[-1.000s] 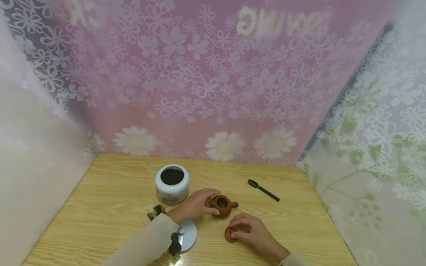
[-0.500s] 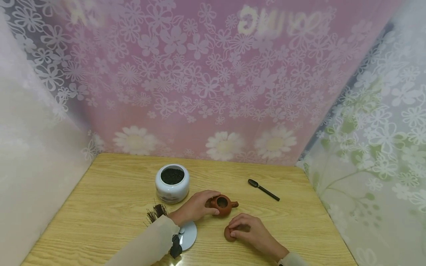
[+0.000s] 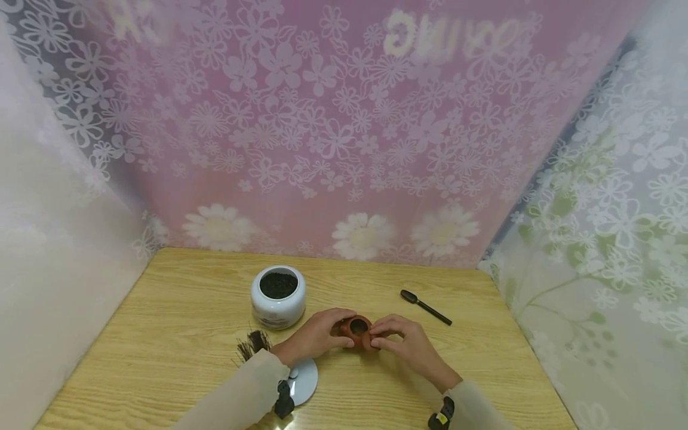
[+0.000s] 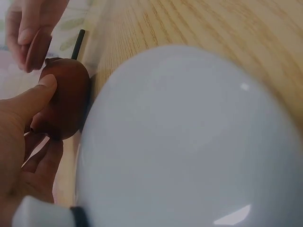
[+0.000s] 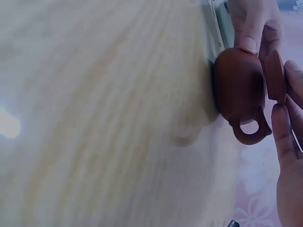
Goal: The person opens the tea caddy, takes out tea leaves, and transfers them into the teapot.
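A small reddish-brown clay teapot (image 5: 238, 85) stands upright on the table with its mouth uncovered in the head view. My left hand (image 3: 316, 335) grips its spout side, thumb at the near side and fingers at the far side. Between the thumb and fingers of my right hand (image 3: 408, 343) is the matching teapot lid (image 5: 275, 75). The lid hovers beside and just above the teapot's mouth, tilted in the head view. In the right wrist view, the teapot's loop handle points away from my left hand.
A white jar (image 3: 278, 306) filled with dark tea leaves stands behind my left wrist. Its likely cover, a white knobbed disc (image 3: 305, 382), lies under the left forearm beside dark bristly strands (image 3: 254, 344). A black scoop (image 3: 426, 307) lies at the back right.
My right hand has lifted the teapot lid off the table and carried it up and away from me to the teapot. The left hand has stayed on the teapot.
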The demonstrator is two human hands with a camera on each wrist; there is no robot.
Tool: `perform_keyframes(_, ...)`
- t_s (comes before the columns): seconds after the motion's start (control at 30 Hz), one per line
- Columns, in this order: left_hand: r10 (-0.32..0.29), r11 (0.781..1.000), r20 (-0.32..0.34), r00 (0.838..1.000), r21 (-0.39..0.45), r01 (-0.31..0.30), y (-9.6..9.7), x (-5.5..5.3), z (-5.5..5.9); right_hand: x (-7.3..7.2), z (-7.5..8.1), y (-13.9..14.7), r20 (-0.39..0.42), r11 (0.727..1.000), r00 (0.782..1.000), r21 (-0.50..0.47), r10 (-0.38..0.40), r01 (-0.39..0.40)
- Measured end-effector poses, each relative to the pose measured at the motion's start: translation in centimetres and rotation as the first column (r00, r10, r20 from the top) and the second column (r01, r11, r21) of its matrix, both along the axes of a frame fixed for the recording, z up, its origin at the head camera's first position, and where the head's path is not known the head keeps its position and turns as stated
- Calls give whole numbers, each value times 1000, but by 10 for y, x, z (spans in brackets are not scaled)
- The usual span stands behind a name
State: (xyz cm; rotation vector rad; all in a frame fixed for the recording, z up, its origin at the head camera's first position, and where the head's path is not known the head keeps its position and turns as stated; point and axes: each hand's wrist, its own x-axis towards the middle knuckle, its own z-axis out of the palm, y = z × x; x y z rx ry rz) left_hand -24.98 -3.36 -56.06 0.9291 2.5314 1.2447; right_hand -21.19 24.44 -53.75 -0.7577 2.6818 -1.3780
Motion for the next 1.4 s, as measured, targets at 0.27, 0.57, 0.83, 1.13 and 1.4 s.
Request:
perform_keyframes(0.27, -11, 1000, 7, 1000, 5, 11, -1, -1, 0, -14, 7, -11, -15, 998, 998, -3, -56, 56)
perform_keyframes(0.57, -2, 1000, 3, 1000, 10, 2, 0, -1, 1, -26, -1, -24, 11, 998, 999, -51, -34, 35)
perform_keyframes(0.83, -3, 1000, 12, 1000, 9, 3, 0, 0, 2, -28, -5, -27, -4, 998, 999, -37, -50, 50)
perform_keyframes(1.13, -2, 1000, 7, 1000, 14, 2, 0, 0, 2, -28, -8, -29, 3, 997, 997, -33, -76, 76)
perform_keyframes(1.4, -6, 1000, -5, 1000, 12, 7, 0, 1, 3, -27, -10, -29, -14, 996, 997, -38, -82, 81)
